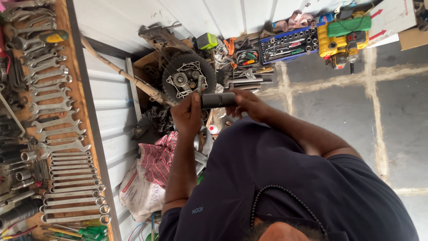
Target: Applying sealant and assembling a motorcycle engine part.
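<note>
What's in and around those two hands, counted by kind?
dark cylinder, gripped by left hand and right hand: 1
round engine part: 1
blue socket tray: 1
red checked cloth: 1
Total: 4

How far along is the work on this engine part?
Done: the finned engine part sits open, gears exposed. In hand: left hand and right hand grip a dark cylinder beside it. Left: nothing refitted; the open socket set lies nearby.
</note>
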